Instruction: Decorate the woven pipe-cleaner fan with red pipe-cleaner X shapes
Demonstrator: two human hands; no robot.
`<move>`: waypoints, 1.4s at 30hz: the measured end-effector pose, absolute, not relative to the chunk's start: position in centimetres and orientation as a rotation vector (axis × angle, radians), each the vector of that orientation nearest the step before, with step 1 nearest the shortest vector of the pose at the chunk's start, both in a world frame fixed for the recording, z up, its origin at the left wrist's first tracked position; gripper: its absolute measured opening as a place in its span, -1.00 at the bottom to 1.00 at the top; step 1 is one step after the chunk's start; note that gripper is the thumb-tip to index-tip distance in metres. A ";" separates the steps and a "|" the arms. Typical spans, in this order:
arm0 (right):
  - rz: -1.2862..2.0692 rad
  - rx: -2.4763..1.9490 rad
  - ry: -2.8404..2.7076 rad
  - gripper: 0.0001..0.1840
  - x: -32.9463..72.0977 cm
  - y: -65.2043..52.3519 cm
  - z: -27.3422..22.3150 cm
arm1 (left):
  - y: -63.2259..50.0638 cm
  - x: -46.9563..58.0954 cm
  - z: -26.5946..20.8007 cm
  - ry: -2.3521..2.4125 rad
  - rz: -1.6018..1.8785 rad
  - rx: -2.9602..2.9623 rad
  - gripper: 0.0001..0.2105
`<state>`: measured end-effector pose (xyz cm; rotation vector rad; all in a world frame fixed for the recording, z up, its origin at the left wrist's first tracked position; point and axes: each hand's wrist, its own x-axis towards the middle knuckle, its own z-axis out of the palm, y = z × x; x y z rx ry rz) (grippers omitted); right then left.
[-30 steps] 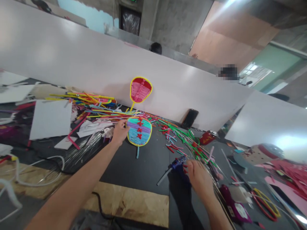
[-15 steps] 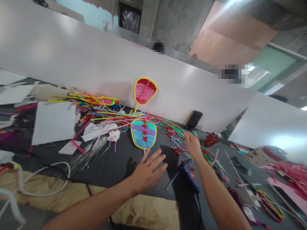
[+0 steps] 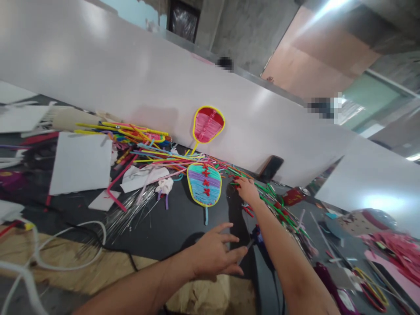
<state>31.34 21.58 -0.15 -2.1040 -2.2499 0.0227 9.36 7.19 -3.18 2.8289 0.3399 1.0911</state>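
My left hand (image 3: 218,251) hovers over the near edge of the dark table, palm down and fingers spread, holding nothing. Its fingertips are close to a blue glue gun (image 3: 258,236), which my right forearm partly hides. Farther out, my right hand (image 3: 246,190) reaches down to short red and green pipe cleaner pieces, its fingers bent together; what lies between them is too small to make out. Left of it lies a fan-shaped piece (image 3: 204,194) of blue, teal and purple pipe cleaners with a yellow rim, red bows and a blue handle.
A pink and red fan (image 3: 208,127) leans on the white partition (image 3: 147,92). Long pipe cleaners (image 3: 157,153), thin wires (image 3: 127,218) and white sheets (image 3: 80,164) spread leftward. To the right are a phone (image 3: 271,169), a red can (image 3: 293,196) and scissors (image 3: 370,288).
My right hand has moved left among the pipe cleaner pieces. My left hand has moved right and away from the blue fan, uncovering its handle. The view has shifted slightly.
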 end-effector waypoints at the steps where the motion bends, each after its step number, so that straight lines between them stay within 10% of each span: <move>1: 0.022 -2.125 -2.254 -0.65 31.3 21.6 -0.2 | 7.3 9.5 -3.3 0.351 1.099 2.826 -0.55; 24: 0.594 -2.089 -1.146 -0.67 39.1 19.5 2.8 | 7.6 9.5 -4.3 0.428 1.137 2.858 -0.71; 42: 0.659 -1.769 -1.499 -0.69 38.3 15.6 4.4 | 7.8 8.5 -2.0 0.715 1.102 2.811 -0.73</move>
